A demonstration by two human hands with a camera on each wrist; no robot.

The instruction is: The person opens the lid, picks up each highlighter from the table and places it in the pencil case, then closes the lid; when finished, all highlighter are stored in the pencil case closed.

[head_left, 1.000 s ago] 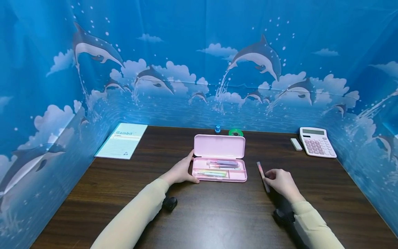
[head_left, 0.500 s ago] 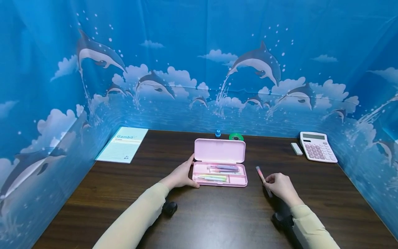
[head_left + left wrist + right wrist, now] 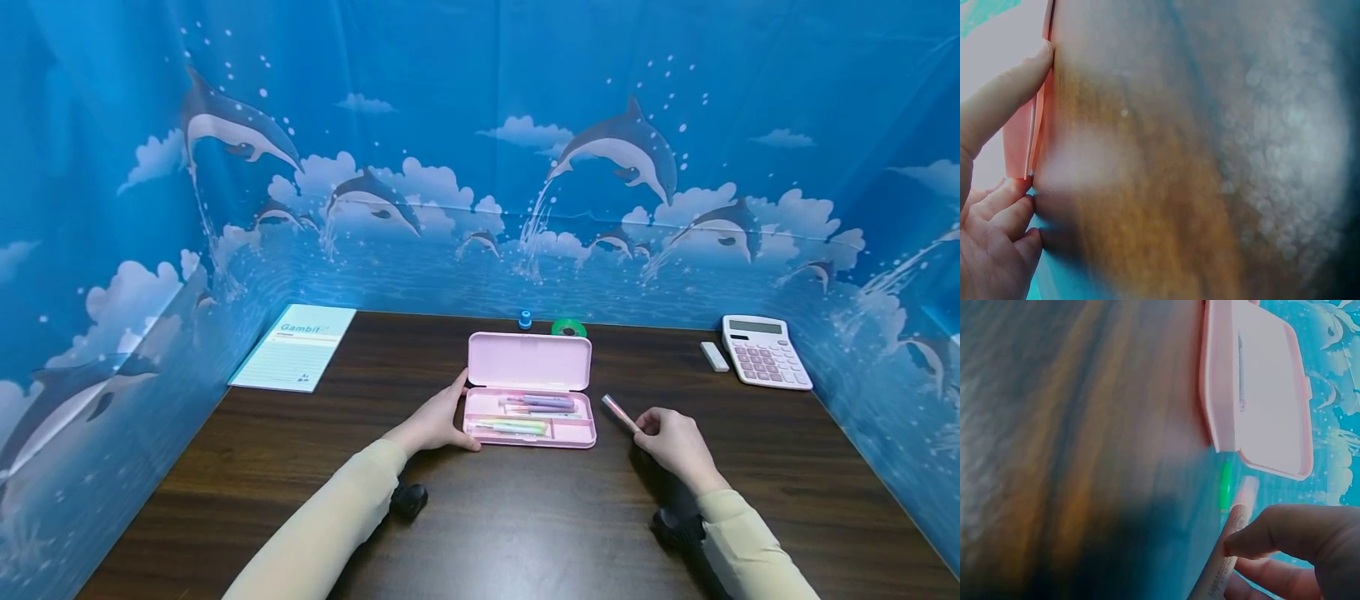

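A pink pencil case (image 3: 529, 442) lies on the table with its lid (image 3: 529, 360) raised. Several coloured pens (image 3: 538, 404) lie in its two long compartments. My left hand (image 3: 435, 419) grips the case's left end, the thumb (image 3: 1013, 87) along its front wall and the other fingers round the side. To the right of the case, my right hand (image 3: 677, 442) pinches a pen (image 3: 619, 412) between thumb and fingers. The pen's pink end (image 3: 1247, 490) points up and left toward the case; its lower part is hidden by the hand in the head view.
Behind the case stand a small blue bottle-like item (image 3: 525, 320) and a green tape roll (image 3: 568, 328). A white eraser (image 3: 714, 357) and a calculator (image 3: 767, 352) lie at the back right. At the back left is a notepad (image 3: 294, 348). A dolphin-print curtain (image 3: 480, 150) encloses the table (image 3: 495, 517).
The pen in my right hand has swung its far end leftward, toward the pencil case, with the hand barely shifting. My left hand still holds the case in the same place.
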